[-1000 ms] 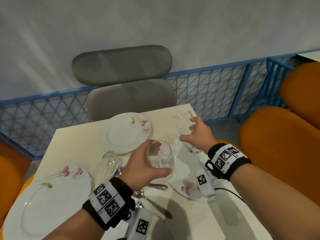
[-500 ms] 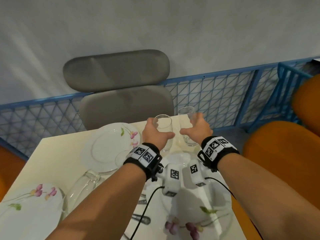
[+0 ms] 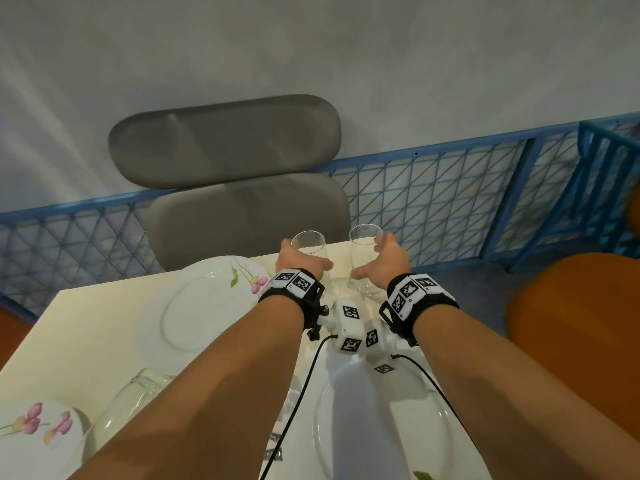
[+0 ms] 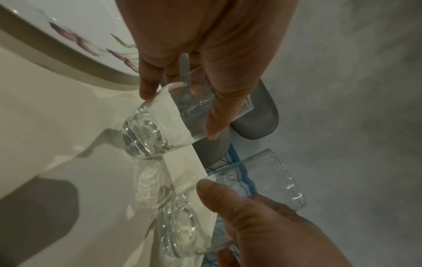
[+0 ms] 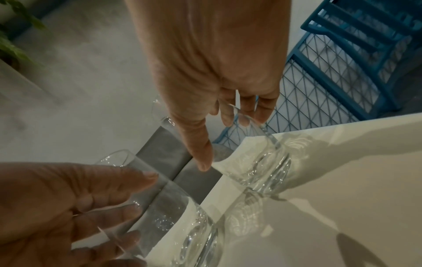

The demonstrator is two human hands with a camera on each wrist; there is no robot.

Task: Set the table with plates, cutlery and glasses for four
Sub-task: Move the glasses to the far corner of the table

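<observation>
Two clear glasses stand side by side at the far edge of the cream table (image 3: 86, 327). My left hand (image 3: 298, 259) grips the left glass (image 3: 309, 241), fingers curled round its side; the left wrist view shows that glass (image 4: 157, 130) with its base on the table. My right hand (image 3: 388, 258) holds the right glass (image 3: 365, 252) with thumb and fingers; its base (image 5: 262, 173) rests near the table corner. A flowered white plate (image 3: 194, 306) lies left of the glasses, another plate (image 3: 381, 427) under my forearms, a third plate (image 3: 31, 431) at the near left.
A clear glass jug (image 3: 128, 403) lies by my left forearm, with cutlery (image 3: 277, 452) partly hidden beneath the arm. A grey chair (image 3: 225, 143) stands past the far edge, an orange chair (image 3: 571, 323) to the right, and a blue mesh fence (image 3: 433, 188) behind.
My left hand carried its glass from the table's middle to the far edge, beside the right glass. My right hand kept hold of the right glass near the far corner.
</observation>
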